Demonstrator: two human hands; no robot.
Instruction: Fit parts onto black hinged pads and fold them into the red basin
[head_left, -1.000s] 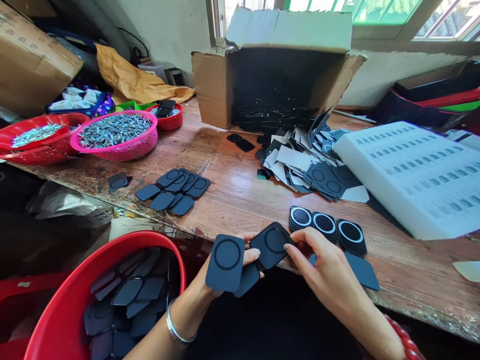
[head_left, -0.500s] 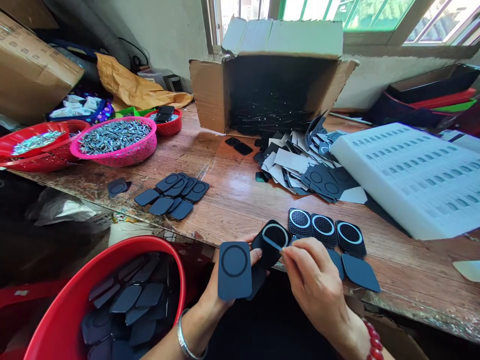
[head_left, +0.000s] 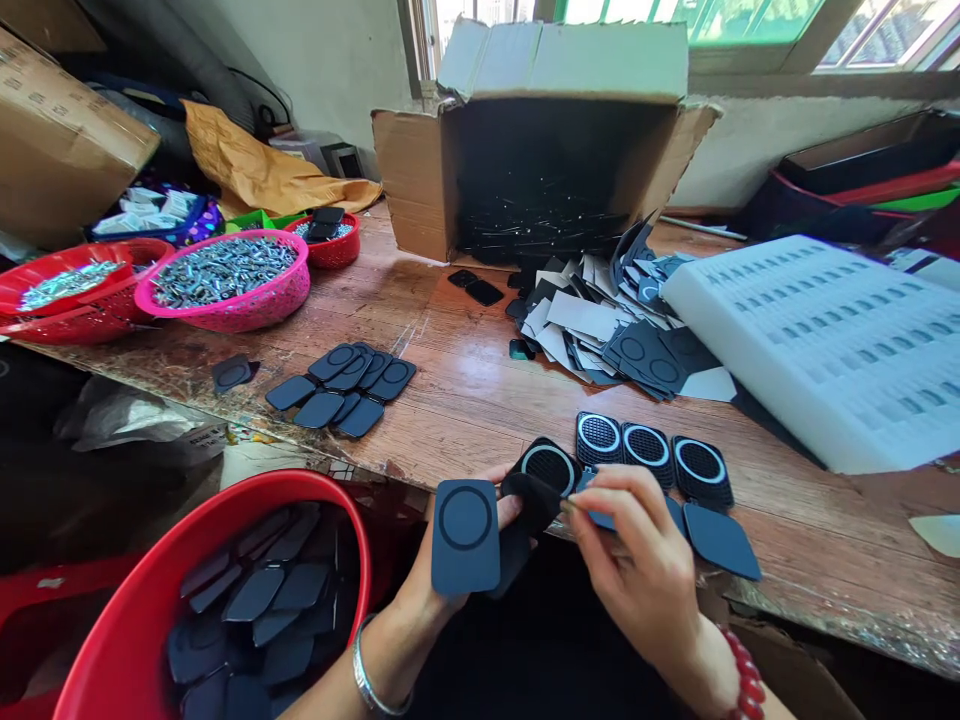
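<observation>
My left hand (head_left: pixel 431 570), with a silver bangle at the wrist, holds a dark rectangular plate with a ring mark (head_left: pixel 465 535). Behind it, the same hand's fingers touch a thin black piece (head_left: pixel 536 500), bent and dark. My right hand (head_left: pixel 637 560), wearing a red bead bracelet, pinches the right edge of that black piece. Just beyond the fingers, a black mesh pad with a pale ring (head_left: pixel 550 466) lies at the table edge. Three similar ringed pads (head_left: pixel 647 452) sit in a row to the right, with dark plates (head_left: pixel 721 540) in front of them.
At lower left stands a red tub (head_left: pixel 112 640) of dark plates. Dark pads (head_left: pixel 345 385) lie left on the table. Farther back are a pink basket (head_left: pixel 247 315) of metal parts, a cardboard box (head_left: pixel 412 190), loose sheets (head_left: pixel 585 318) and white foam (head_left: pixel 817 350).
The black piece between my hands has folded over and lost its visible pale ring. The mesh pad with a pale ring behind it now shows more clearly. My hands have barely moved.
</observation>
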